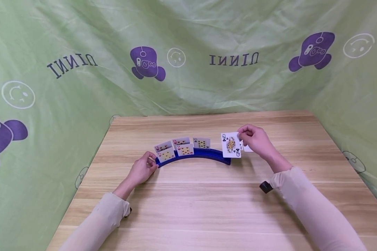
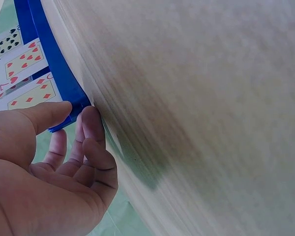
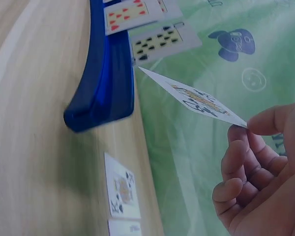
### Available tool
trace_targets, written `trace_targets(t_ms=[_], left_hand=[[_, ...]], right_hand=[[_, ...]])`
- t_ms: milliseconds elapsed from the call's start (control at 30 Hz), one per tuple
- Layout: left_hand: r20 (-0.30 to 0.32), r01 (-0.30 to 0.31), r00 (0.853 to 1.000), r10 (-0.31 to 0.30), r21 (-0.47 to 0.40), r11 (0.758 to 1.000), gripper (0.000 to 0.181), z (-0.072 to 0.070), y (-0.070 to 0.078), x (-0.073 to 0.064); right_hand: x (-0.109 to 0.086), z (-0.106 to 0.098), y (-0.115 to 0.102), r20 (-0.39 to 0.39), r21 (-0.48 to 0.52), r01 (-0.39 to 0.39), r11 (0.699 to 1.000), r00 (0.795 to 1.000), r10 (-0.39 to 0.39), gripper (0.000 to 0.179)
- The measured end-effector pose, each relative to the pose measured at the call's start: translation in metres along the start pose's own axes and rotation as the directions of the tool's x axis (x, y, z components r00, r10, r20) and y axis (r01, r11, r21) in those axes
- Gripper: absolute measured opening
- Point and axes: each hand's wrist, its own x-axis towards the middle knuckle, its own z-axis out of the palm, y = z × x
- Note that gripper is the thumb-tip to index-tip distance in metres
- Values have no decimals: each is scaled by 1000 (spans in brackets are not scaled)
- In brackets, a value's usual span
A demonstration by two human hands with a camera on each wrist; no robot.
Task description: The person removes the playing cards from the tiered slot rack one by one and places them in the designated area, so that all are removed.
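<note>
The person's right hand (image 1: 256,141) pinches the queen of clubs (image 1: 230,144) by its edge, held up near the right end of a curved blue holder (image 1: 211,153); the left hand (image 1: 141,169) pinches the holder's left end, beside five standing cards (image 1: 185,150)

Green printed curtains (image 1: 188,94) surround a wood-grain table (image 1: 188,205) on three sides

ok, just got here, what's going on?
A person's left hand grips the left end of the blue card holder, while the right hand pinches the queen of clubs in the air by the holder's right end, not yet slotted in. Five cards already stand in the holder. A king and another card lie on the table beyond that right end.
</note>
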Motion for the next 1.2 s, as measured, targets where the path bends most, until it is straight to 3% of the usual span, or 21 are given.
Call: trace_targets(t_ms=[567, 1200], left_hand=[[15, 27, 1000, -27, -4, 1000, 26, 0, 0, -1], [7, 6, 1000, -6, -3, 1000, 26, 0, 0, 0]], right_hand=[[5, -28, 15, -53, -25, -24, 999, 998, 22, 29], [15, -53, 40, -122, -67, -90, 994, 989, 81, 29]])
